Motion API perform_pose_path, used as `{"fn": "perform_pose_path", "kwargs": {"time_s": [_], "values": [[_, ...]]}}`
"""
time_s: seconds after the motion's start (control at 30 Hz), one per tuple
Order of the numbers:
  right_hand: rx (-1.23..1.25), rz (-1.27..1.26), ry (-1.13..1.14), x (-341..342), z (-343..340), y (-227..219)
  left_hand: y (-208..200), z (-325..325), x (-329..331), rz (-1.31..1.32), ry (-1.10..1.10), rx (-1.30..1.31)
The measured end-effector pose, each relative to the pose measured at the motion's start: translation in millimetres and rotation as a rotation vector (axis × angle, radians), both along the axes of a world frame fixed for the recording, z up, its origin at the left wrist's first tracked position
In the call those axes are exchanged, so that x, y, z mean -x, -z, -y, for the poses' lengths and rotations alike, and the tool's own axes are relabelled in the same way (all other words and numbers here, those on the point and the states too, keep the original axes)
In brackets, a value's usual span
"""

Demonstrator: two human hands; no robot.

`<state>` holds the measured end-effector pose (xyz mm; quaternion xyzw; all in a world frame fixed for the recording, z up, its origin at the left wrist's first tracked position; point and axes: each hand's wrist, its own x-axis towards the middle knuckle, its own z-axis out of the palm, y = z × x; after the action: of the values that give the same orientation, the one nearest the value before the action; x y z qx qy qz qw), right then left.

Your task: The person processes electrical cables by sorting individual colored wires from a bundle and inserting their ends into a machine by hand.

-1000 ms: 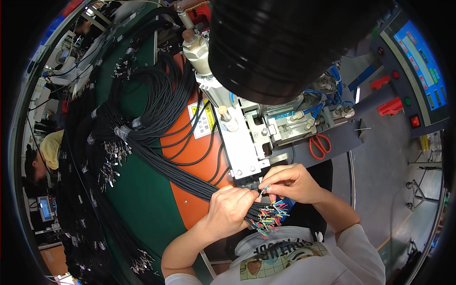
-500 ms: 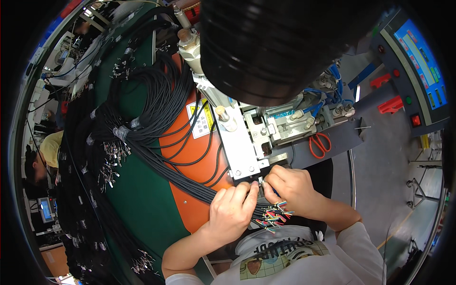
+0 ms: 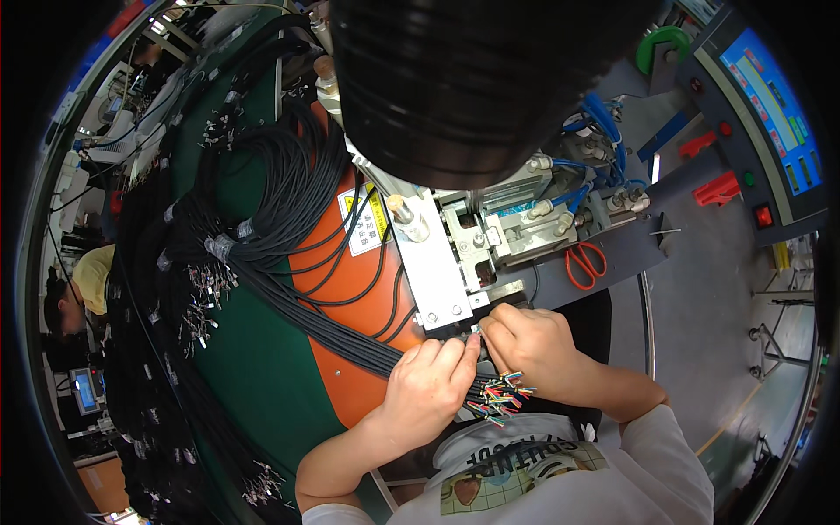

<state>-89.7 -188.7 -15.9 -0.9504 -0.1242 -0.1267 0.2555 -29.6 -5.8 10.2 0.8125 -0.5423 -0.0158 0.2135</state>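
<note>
My left hand [image 3: 429,382] is closed, its thumb and forefinger pinched at the front end of a metal press fixture [image 3: 435,271]. Close against it, my right hand [image 3: 531,347] is also closed, fingertips pointing down. A tiny pale piece [image 3: 476,330] shows between the two sets of fingertips; its kind is too small to tell. Under my left hand runs a bundle of black cables [image 3: 350,339]. Their stripped ends, with thin coloured wires [image 3: 500,400], fan out below and between my hands.
An orange plate [image 3: 337,376] lies over a green mat [image 3: 289,411]. More black cable coils [image 3: 262,166] are piled left. Red-handled scissors [image 3: 584,266] lie right of the fixture. A large black cylinder [image 3: 455,87] hangs overhead. A control screen [image 3: 770,114] stands right; another person [image 3: 92,280] is far left.
The view has shifted slightly, so the fixture sits a little further left. My hands stay at the fixture's front end, their fingertips barely moved, with the pale piece still between them.
</note>
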Motion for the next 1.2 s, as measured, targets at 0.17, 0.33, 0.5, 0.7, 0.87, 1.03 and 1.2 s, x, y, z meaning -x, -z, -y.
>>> {"fn": "perform_pose_path", "kwargs": {"time_s": [0.17,0.33,0.5,0.7,0.87,1.03,1.2], "values": [[0.039,-0.055,-0.030,-8,5,-5,-7,7,-3,0.071,0.046,-0.139],[-0.057,-0.093,-0.018,-8,9,1,-9,10,-7,0.092,0.059,-0.178],[-0.216,-0.033,0.021,-1,5,15,-9,9,-8,0.079,0.068,-0.205],[-0.318,0.214,-0.010,-7,7,22,-2,3,-6,0.124,0.083,-0.048],[-0.306,0.142,0.011,-6,6,13,-4,3,-8,0.035,0.097,-0.118],[-0.506,-0.190,0.044,-5,14,12,-12,9,-12,0.033,0.051,-0.159],[-0.839,-0.413,0.101,-2,7,24,-2,-6,-10,-0.066,-0.059,-0.054]]}}
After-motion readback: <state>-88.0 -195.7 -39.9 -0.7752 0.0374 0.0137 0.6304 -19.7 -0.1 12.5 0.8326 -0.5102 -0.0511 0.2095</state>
